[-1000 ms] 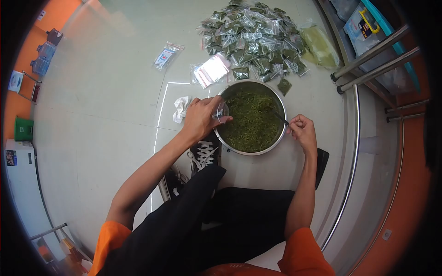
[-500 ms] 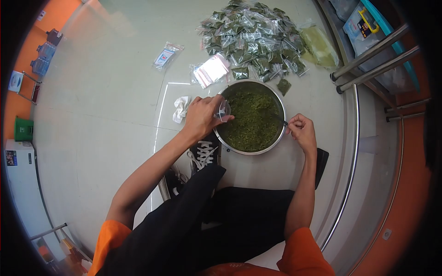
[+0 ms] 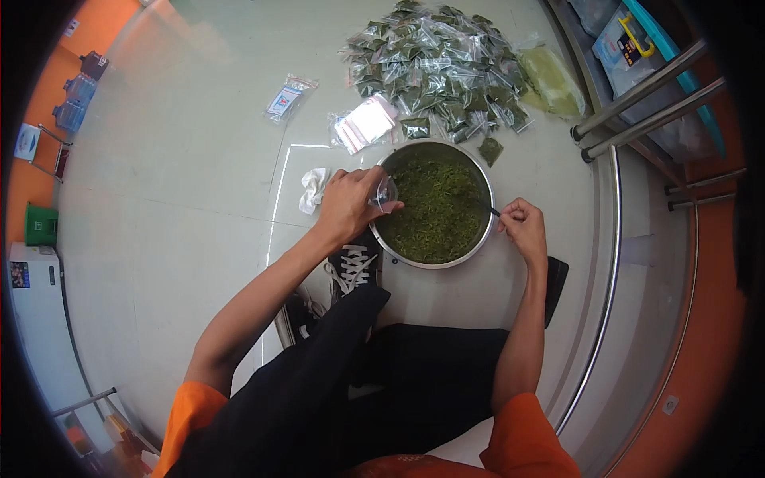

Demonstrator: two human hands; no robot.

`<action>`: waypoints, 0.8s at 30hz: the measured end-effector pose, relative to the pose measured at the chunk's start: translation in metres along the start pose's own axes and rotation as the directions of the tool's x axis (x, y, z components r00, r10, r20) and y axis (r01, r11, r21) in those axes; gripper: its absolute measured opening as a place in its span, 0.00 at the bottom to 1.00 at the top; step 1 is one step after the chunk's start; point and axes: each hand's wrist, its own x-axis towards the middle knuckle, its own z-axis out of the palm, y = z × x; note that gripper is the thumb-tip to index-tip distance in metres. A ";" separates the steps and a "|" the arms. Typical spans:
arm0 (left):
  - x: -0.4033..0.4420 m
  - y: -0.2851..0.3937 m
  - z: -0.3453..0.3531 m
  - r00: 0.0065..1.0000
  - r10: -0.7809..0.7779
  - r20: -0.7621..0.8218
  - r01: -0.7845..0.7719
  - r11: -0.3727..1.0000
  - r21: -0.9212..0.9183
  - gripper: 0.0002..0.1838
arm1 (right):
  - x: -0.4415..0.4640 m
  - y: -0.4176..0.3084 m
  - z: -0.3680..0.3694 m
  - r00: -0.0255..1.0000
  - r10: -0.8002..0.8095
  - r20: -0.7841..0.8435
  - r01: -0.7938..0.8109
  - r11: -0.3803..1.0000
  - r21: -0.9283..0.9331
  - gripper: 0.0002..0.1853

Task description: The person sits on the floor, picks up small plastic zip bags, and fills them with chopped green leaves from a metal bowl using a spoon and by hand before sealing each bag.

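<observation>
A steel bowl (image 3: 492,185) on the floor holds a moist, shredded green mass (image 3: 437,209). At its left rim, my left hand (image 3: 348,199) is closed on a small clear plastic bag (image 3: 386,193), which appears to be held open over the bowl. My right hand (image 3: 523,225), at the right rim, pinches the dark handle of a spoon (image 3: 494,211). The spoon's far end is hard to make out against the green mass. Behind the bowl lies a heap of filled zip bags (image 3: 438,68) with green contents.
A stack of flat zip bags (image 3: 366,123) and another packet (image 3: 288,99) lie beyond the bowl. Crumpled white tissue (image 3: 313,190) is left of it. A larger green-filled bag (image 3: 552,80) lies by the heap. Metal rails (image 3: 637,99) stand at right; my shoe (image 3: 352,267) is close below.
My right hand has shifted very slightly with the spoon handle at the bowl's rim. The left hand and the plastic bag stay almost in the same place.
</observation>
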 end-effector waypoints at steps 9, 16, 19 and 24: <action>0.001 0.004 -0.004 0.999 -0.026 0.021 0.025 0.999 0.032 0.30 | 0.001 0.004 0.001 1.000 -0.030 0.005 0.030 0.999 0.018 0.02; 0.012 0.010 -0.005 0.999 0.010 0.045 -0.010 1.000 -0.012 0.30 | -0.011 -0.031 -0.004 0.994 -0.020 0.104 0.008 0.993 0.115 0.01; 0.015 0.017 -0.004 0.995 0.018 0.098 -0.020 1.000 0.019 0.30 | -0.016 -0.044 0.000 0.987 -0.077 0.144 0.063 0.993 0.095 0.01; 0.014 0.025 -0.005 0.986 0.060 0.153 -0.065 0.997 0.030 0.28 | -0.022 -0.056 0.008 0.966 -0.154 0.207 0.140 0.987 0.079 0.02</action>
